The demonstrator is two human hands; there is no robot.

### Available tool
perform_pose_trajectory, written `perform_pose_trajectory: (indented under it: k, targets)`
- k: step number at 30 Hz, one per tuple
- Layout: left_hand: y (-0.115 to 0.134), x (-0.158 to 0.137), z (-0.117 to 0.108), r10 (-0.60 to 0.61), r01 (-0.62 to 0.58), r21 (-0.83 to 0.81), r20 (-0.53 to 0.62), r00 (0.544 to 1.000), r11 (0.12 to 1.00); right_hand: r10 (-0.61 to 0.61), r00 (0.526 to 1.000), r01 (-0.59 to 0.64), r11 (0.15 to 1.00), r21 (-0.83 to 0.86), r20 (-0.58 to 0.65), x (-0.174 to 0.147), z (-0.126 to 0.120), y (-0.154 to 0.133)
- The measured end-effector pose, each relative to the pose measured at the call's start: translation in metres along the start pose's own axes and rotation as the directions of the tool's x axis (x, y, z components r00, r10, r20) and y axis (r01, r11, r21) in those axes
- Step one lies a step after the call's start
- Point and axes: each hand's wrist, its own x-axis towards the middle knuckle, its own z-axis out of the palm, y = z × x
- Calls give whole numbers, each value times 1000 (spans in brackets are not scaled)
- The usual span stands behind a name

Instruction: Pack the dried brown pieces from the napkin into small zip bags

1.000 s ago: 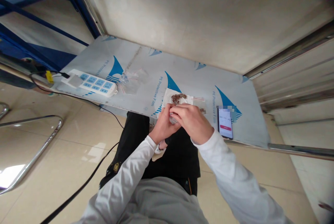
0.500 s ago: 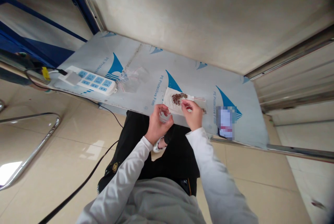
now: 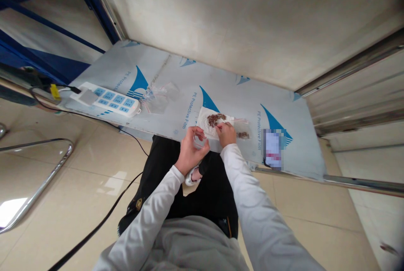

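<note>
Several small reddish-brown pieces [image 3: 216, 119] lie heaped on a white paper sheet [image 3: 204, 116] near the table's front edge. Just left of the sheet, my left hand [image 3: 191, 150] is curled around what looks like a clear plastic bag [image 3: 199, 139], mostly hidden by the fingers. My right hand [image 3: 226, 134] is over the sheet's right part, its fingertips pinched together at the lower edge of the heap. Whatever is between those fingertips is too small to make out. Beside this hand lies a clear zip bag [image 3: 242, 129] with some brown pieces inside.
Several clear plastic bags [image 3: 160, 97] lie left of the sheet on the film-covered table [image 3: 176, 77]. A white power strip [image 3: 109, 99] with a black cable [image 3: 94, 118] occupies the left end. On the right is a blurred phone [image 3: 273, 149]. A wall [image 3: 227, 22] rises behind.
My right hand has moved left and inward, to the heap's lower edge, uncovering more of the zip bag on the right. My left hand has stayed in place.
</note>
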Motion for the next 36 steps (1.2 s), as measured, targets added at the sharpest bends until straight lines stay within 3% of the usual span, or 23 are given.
perform_pose_trajectory:
  k: [4, 7, 10, 14, 18, 20, 24, 29, 33, 36]
  targets:
    - [1, 1, 1, 17, -18, 27, 35, 999, 999, -34, 997, 42, 991, 125, -63, -27, -33, -26]
    - [4, 1, 4, 41, -43, 23, 59, 997, 999, -179, 982, 188, 922, 339, -57, -58, -61, -57]
    - [10, -1, 8, 51, -50, -19, 86, 995, 999, -306, 952, 296, 902, 314, -18, -77, -76, -76]
    - [20, -3, 8, 68, -68, 5, 92, 993, 998, -366, 929, 333, 890, 313, 51, -81, -84, -71]
    - [23, -5, -5, 136, -139, -3, 233, 963, 990, -356, 926, 268, 854, 446, 125, -79, -96, -55]
    - [21, -5, -13, 104, -82, -92, 261, 960, 992, -332, 929, 227, 861, 455, 164, -77, -103, -50]
    - [16, -2, -20, -41, 65, -135, 180, 983, 989, -324, 926, 203, 862, 465, 195, -75, -114, -46]
    - [23, -3, -14, -77, 89, -141, 85, 993, 986, -227, 968, 125, 800, 587, 103, -80, -106, -43]
    - [30, -9, -9, -89, 85, -163, -16, 996, 983, -128, 978, -21, 722, 691, 164, -84, -90, -42]
    - [31, -11, -10, -89, 87, -173, -5, 996, 981, -128, 982, -22, 661, 750, 142, -86, -85, -41]
